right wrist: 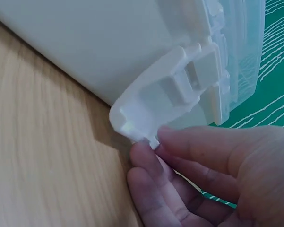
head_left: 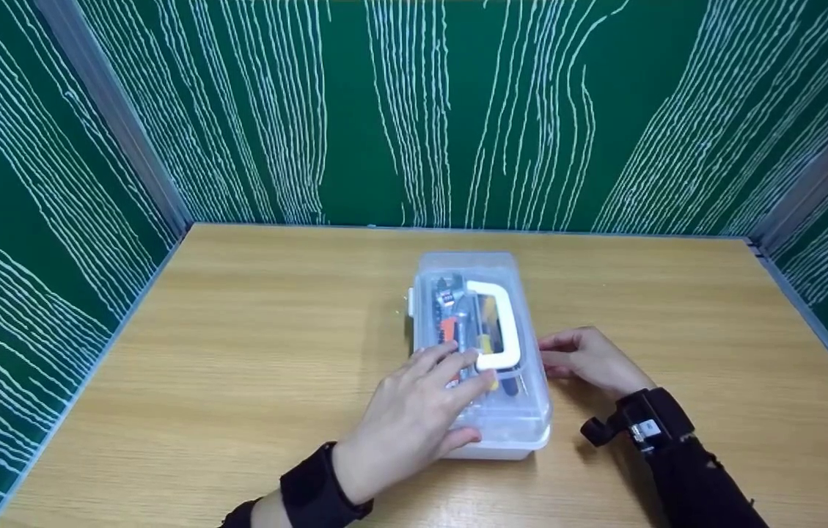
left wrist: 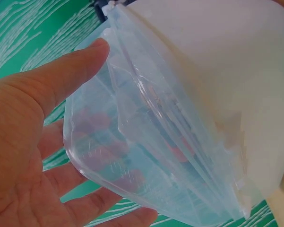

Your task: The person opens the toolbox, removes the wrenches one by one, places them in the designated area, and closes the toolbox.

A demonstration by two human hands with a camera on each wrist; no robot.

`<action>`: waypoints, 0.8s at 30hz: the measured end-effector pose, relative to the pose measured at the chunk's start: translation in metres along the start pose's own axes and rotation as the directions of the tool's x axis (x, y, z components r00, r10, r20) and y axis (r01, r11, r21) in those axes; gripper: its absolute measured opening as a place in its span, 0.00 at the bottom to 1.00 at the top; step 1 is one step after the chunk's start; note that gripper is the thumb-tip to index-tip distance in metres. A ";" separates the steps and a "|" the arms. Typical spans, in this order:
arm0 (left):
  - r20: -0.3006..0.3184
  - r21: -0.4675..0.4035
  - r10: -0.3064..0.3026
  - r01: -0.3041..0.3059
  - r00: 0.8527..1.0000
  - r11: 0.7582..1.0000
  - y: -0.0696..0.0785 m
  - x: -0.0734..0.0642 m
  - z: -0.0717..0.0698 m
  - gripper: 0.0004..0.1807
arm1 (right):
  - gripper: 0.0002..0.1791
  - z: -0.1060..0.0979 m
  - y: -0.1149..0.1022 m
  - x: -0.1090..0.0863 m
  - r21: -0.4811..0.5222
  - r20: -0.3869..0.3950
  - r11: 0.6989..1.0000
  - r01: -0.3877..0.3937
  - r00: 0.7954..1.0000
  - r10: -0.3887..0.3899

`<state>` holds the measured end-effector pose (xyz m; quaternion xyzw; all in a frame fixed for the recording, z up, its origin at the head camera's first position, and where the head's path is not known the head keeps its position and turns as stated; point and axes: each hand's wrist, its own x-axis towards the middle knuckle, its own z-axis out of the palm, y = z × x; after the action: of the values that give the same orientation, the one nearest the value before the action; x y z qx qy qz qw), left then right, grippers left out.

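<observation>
A toolbox (head_left: 524, 414) with a clear lid and white base lies lengthwise on the table, its lid down. My left hand (head_left: 414, 403) rests on the near part of the lid, fingers spread and mostly straight beside the white carrying handle (head_left: 507, 323). Along the box's right side is my right hand (head_left: 593, 361), whose thumb and fingers pinch the free end of a white latch (right wrist: 153, 92). In the right wrist view the latch is swung outward from the box wall. Through the lid show an adjustable wrench (head_left: 448, 292) and an orange piece (head_left: 448, 330).
The wooden table (head_left: 274, 330) extends around the box on every side. Green panels (head_left: 347, 110) with white wavy lines stand at the back and sides. On the box's left edge sits another white fitting (head_left: 411, 302). My right wrist wears a camera strap (head_left: 667, 414).
</observation>
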<state>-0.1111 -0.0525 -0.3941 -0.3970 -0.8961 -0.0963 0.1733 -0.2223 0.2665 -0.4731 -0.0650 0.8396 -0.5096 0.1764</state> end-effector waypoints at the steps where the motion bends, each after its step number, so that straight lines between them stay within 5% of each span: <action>1: -0.002 0.002 0.000 0.000 1.000 1.000 0.000 0.000 0.000 0.33 | 0.22 0.001 0.000 0.000 0.005 0.003 1.000 0.002 1.000 -0.002; 9: 0.003 0.016 -0.004 0.004 1.000 1.000 -0.001 0.001 -0.001 0.34 | 0.23 0.002 -0.002 0.000 0.084 0.046 0.996 0.030 0.998 -0.034; 14: 0.009 -0.102 -0.030 0.030 1.000 0.994 -0.004 0.003 -0.002 0.36 | 0.26 -0.005 -0.005 -0.002 0.077 0.048 0.996 0.032 0.998 -0.036; 20: 0.003 -0.328 -0.152 0.145 0.988 0.934 -0.017 0.006 -0.010 0.37 | 0.31 -0.010 -0.013 -0.007 0.069 0.030 0.997 0.037 0.999 -0.039; 24: 0.012 -0.403 -0.289 0.269 0.957 0.875 -0.030 0.010 -0.011 0.40 | 0.33 -0.013 -0.020 -0.012 -0.015 0.015 0.997 0.076 0.997 -0.076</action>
<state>-0.1374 -0.0694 -0.3806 -0.2880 -0.9007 -0.3112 0.0945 -0.2170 0.2712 -0.4469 -0.1019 0.8393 -0.5088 0.1623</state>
